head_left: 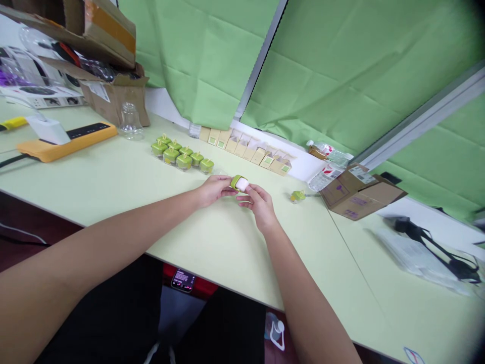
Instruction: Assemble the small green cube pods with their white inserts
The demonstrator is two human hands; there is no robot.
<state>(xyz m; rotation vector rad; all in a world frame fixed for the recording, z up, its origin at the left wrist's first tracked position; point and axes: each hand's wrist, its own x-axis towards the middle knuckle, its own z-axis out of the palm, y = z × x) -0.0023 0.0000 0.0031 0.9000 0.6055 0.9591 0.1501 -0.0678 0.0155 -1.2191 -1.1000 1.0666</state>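
Note:
Over the table's middle, my left hand [215, 191] pinches a small green cover [236, 182] between thumb and fingers. A white rounded piece [242, 185] sits against the cover's right side, partly inside it. My right hand [260, 205] has its thumb and index finger closed on that white piece, while its other fingers curl loosely below. What exactly the white piece is, I cannot make out. To the left stand several small clear containers with green lids [184, 161] and yellow loops, grouped in rows. Another green-lidded container [297, 196] stands alone to the right of my hands.
Small brown cardboard boxes [242, 146] line the wall. At the left are an orange power strip [76, 141], a clear jar [131, 121] and an open carton [113, 98]. Plastic bottles [325, 175], a tilted carton [356, 194] and black cable [435, 242] lie right.

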